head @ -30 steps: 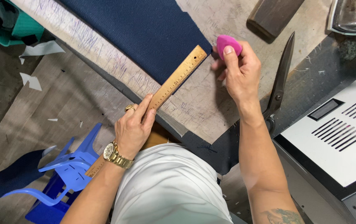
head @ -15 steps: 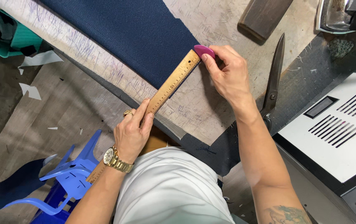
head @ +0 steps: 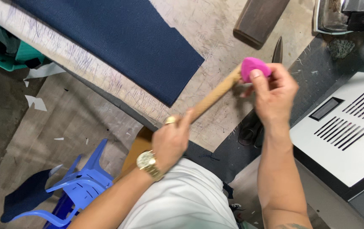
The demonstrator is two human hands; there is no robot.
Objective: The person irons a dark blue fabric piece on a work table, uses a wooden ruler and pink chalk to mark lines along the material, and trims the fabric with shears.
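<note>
Our left hand (head: 171, 142) grips the wooden ruler (head: 216, 95) — our right hand (head: 273, 91) pinches pink chalk (head: 253, 68) at its far end, beside the navy cloth (head: 118, 42).

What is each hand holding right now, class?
Left hand: closed on the wooden ruler.
Right hand: closed, pinching the pink chalk.

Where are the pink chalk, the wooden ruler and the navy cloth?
Pink chalk (head: 253, 68), head view: its rounded middle, above the thumb.
Wooden ruler (head: 216, 95), head view: mid-length of the blurred stick.
Navy cloth (head: 114, 40), head view: the middle of the panel.
</note>
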